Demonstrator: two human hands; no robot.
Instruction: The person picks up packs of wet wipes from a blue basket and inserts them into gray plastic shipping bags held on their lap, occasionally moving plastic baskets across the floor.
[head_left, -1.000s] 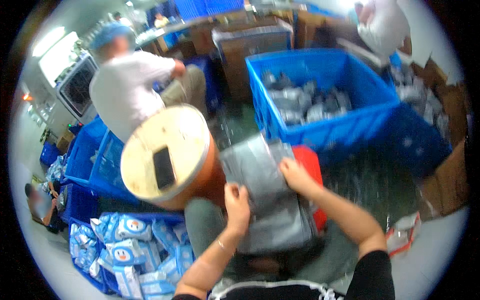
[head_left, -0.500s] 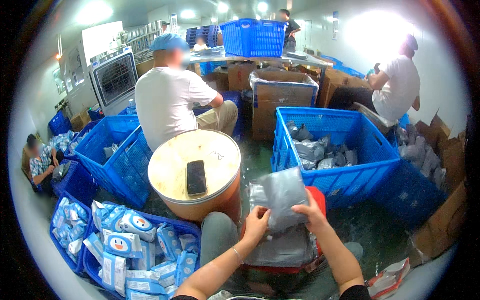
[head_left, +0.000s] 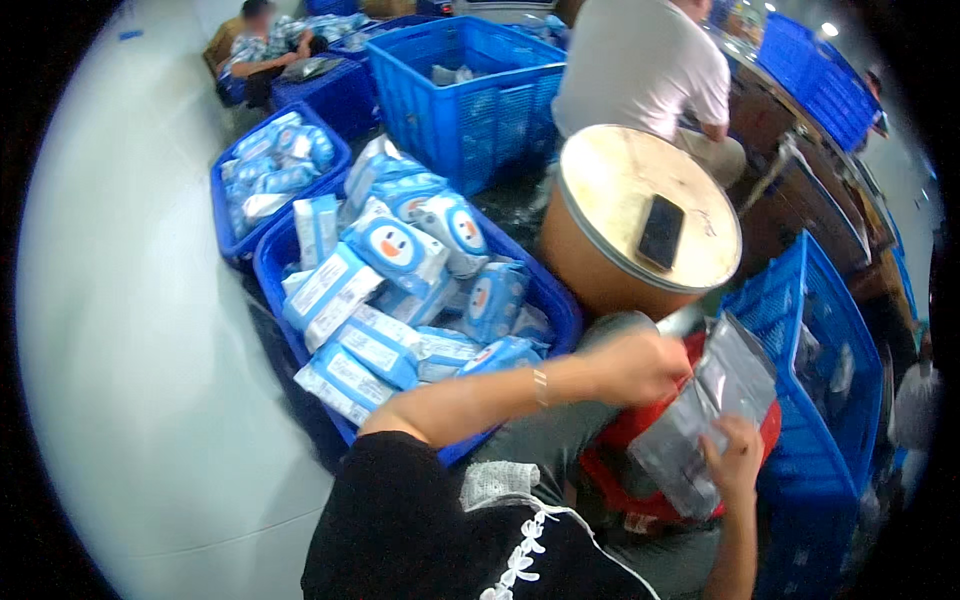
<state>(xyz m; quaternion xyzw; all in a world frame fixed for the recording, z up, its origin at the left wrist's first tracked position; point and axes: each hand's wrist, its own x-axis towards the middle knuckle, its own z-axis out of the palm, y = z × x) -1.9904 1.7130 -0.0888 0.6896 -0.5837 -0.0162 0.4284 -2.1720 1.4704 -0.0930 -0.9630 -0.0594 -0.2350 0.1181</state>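
Observation:
My right hand grips a flat grey plastic mailing bag by its lower edge, thumb on top. Below it, more grey bags lie stacked on a red stool or tub between my knees. My left hand hovers beside the bag's upper left, fingers curled but smeared by motion; whether it holds anything does not show. A whitish, blurred piece appears just beyond it. Left of my forearm, a blue basket is heaped with blue-and-white soft packs, probably wipes.
A tan drum with a black phone on its lid stands ahead. Blue crates stand behind it and at the right. A smaller basket holds more packs. A co-worker in white sits behind the drum; another sits far left.
My view has swung left and down toward the basket of packs. My left hand has come away from the grey bag, which my right hand keeps and has lowered over the stack.

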